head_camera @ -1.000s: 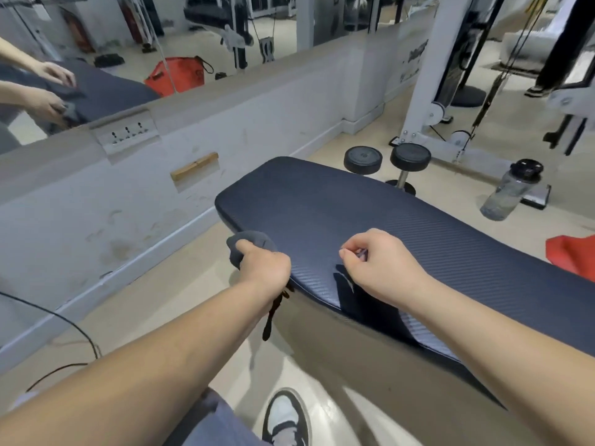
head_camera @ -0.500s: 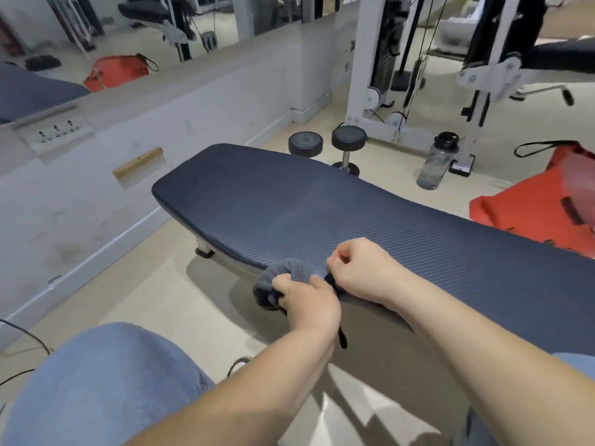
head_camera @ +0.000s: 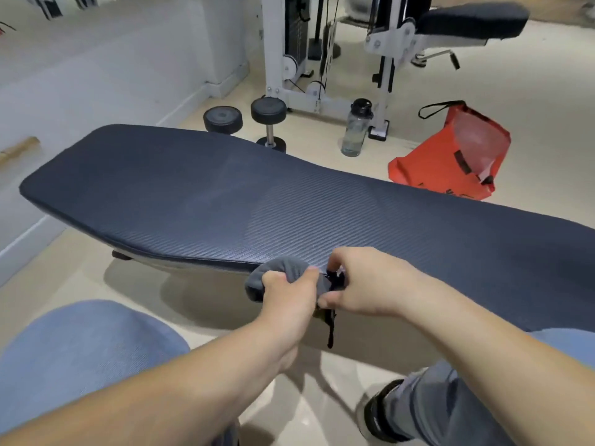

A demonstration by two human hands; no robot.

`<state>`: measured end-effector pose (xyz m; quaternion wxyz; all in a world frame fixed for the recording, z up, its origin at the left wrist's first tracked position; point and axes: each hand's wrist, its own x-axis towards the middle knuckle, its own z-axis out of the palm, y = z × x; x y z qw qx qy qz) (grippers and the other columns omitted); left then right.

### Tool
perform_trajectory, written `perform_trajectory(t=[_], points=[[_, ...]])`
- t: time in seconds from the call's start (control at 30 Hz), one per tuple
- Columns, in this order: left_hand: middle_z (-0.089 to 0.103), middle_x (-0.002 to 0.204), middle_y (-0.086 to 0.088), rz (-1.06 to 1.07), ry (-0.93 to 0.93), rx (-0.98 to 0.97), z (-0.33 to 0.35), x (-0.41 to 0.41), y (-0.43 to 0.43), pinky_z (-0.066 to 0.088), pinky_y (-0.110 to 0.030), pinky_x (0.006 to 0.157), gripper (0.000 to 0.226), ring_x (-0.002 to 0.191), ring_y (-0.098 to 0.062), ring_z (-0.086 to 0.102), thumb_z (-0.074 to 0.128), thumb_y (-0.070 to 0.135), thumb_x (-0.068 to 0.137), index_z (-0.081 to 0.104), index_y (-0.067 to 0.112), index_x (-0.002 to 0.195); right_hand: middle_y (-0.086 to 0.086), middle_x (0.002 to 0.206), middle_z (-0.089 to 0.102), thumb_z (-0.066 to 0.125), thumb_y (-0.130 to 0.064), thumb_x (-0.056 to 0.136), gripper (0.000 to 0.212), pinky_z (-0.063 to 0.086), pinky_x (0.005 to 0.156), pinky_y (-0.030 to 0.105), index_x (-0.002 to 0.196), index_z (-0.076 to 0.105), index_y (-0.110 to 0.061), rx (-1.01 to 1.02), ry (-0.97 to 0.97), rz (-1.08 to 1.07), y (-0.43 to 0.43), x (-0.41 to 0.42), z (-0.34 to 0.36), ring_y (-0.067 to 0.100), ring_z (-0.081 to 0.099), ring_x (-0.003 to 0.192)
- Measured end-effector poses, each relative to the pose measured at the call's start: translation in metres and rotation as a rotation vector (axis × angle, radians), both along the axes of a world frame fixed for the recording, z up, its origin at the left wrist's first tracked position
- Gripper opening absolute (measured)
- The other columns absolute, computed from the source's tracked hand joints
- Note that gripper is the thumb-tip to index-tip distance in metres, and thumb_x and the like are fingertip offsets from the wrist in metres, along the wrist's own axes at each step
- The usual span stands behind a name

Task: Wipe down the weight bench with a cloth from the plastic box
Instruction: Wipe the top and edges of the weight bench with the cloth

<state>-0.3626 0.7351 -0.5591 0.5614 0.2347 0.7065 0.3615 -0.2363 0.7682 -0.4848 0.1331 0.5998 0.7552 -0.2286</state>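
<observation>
The bench [head_camera: 289, 201] stretches across in front of the person. Its long axis runs left to right, with the wide end at the left and the other end passing out of view at the right. The cloth [head_camera: 278, 268] is a grey wad at the near edge, about midway along, so the whole pad lies just beyond it on the far side. The left hand [head_camera: 289, 294] is curled round the wad. The right hand [head_camera: 363, 284], right against it, pinches the wad's dark end, and a strip dangles from there. I'd guess the wiping starts with a push away, then goes sideways along the length.
</observation>
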Motion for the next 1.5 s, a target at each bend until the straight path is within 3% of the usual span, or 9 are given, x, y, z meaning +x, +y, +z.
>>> perform_trajectory(t=[0.17, 0.23, 0.33, 0.47, 0.7, 1.03, 1.17, 1.33, 1.5], points=[[0.057, 0.066, 0.001, -0.165, -0.226, -0.102, 0.015, -0.025, 0.008, 0.043, -0.030, 0.062, 0.037, 0.045, -0.012, 0.046, 0.055, 0.055, 0.084, 0.062, 0.019, 0.093, 0.002, 0.110, 0.066, 0.076, -0.069, 0.072, 0.072, 0.039, 0.070, 0.037, 0.112, 0.040, -0.020, 0.194, 0.054, 0.045, -0.014, -0.030, -0.032, 0.030, 0.066, 0.103], [0.058, 0.075, 0.002, -0.212, -0.231, -0.102, 0.011, -0.030, 0.005, 0.052, -0.035, 0.076, 0.037, 0.055, -0.012, 0.049, 0.052, 0.056, 0.090, 0.063, 0.022, 0.101, 0.005, 0.108, 0.067, 0.074, -0.063, 0.079, 0.064, 0.037, 0.069, 0.037, 0.105, 0.035, -0.019, 0.258, 0.030, 0.049, -0.012, -0.031, -0.039, 0.031, 0.067, 0.102], [0.056, 0.081, 0.004, -0.299, -0.144, -0.050, 0.009, -0.024, -0.003, 0.043, -0.031, 0.067, 0.030, 0.062, -0.010, 0.047, 0.046, 0.054, 0.092, 0.056, 0.025, 0.094, 0.004, 0.107, 0.067, 0.066, -0.049, 0.089, 0.042, 0.037, 0.069, 0.036, 0.107, 0.045, -0.017, 0.326, -0.007, 0.059, -0.009, -0.020, -0.044, 0.032, 0.068, 0.101], [0.073, 0.107, -0.002, -0.363, -0.042, -0.024, 0.010, -0.002, -0.012, 0.050, -0.042, 0.097, 0.027, 0.105, -0.020, 0.067, 0.043, 0.047, 0.098, 0.059, 0.026, 0.100, -0.003, 0.089, 0.059, 0.065, -0.047, 0.083, 0.034, 0.039, 0.068, 0.034, 0.103, 0.056, -0.020, 0.319, -0.047, 0.003, -0.013, 0.005, -0.039, 0.028, 0.067, 0.092], [0.051, 0.078, 0.000, -0.652, -0.078, 0.029, 0.023, 0.068, -0.016, 0.038, -0.034, 0.072, 0.022, 0.081, -0.018, 0.051, 0.045, 0.019, 0.097, 0.055, 0.023, 0.078, -0.007, 0.074, 0.048, 0.063, -0.051, 0.079, 0.030, 0.040, 0.066, 0.032, 0.086, 0.052, -0.024, 0.278, -0.156, -0.262, -0.039, 0.090, -0.034, 0.028, 0.060, 0.081], [0.074, 0.115, -0.002, -1.019, -0.155, 0.040, 0.023, 0.154, -0.020, 0.058, -0.037, 0.089, 0.034, 0.094, -0.016, 0.072, 0.063, 0.014, 0.094, 0.068, 0.032, 0.122, 0.004, 0.096, 0.067, 0.061, -0.028, 0.082, 0.020, 0.057, 0.072, 0.039, 0.095, 0.045, -0.026, 0.228, -0.229, -0.850, -0.101, 0.244, -0.052, 0.033, 0.066, 0.084], [0.075, 0.110, -0.006, -1.036, -0.030, 0.178, 0.019, 0.176, -0.016, 0.054, -0.042, 0.100, 0.029, 0.106, -0.026, 0.070, 0.061, 0.016, 0.096, 0.067, 0.027, 0.122, 0.022, 0.099, 0.065, 0.045, -0.001, 0.088, 0.026, 0.058, 0.051, 0.038, 0.091, 0.040, -0.027, 0.287, 0.523, -1.511, -0.126, 0.259, -0.071, 0.034, 0.064, 0.065], [0.074, 0.105, 0.000, -1.091, 0.092, 0.367, 0.014, 0.223, -0.011, 0.053, -0.026, 0.090, 0.026, 0.102, -0.019, 0.070, 0.057, 0.016, 0.098, 0.067, 0.025, 0.120, 0.017, 0.110, 0.065, 0.047, -0.007, 0.098, 0.029, 0.064, 0.085, 0.047, 0.099, 0.045, -0.036, 0.420, 1.345, -1.956, -0.109, 0.221, -0.114, 0.033, 0.073, 0.085], [0.070, 0.113, 0.009, -1.243, 0.235, 0.574, 0.011, 0.239, -0.012, 0.050, -0.035, 0.104, 0.034, 0.109, -0.005, 0.065, 0.054, 0.017, 0.094, 0.065, 0.027, 0.125, 0.000, 0.080, 0.059, 0.049, -0.006, 0.095, 0.020, 0.053, 0.073, 0.037, 0.094, 0.050, -0.026, 0.646, 1.216, -1.911, -0.110, 0.224, -0.115, 0.026, 0.066, 0.067]])
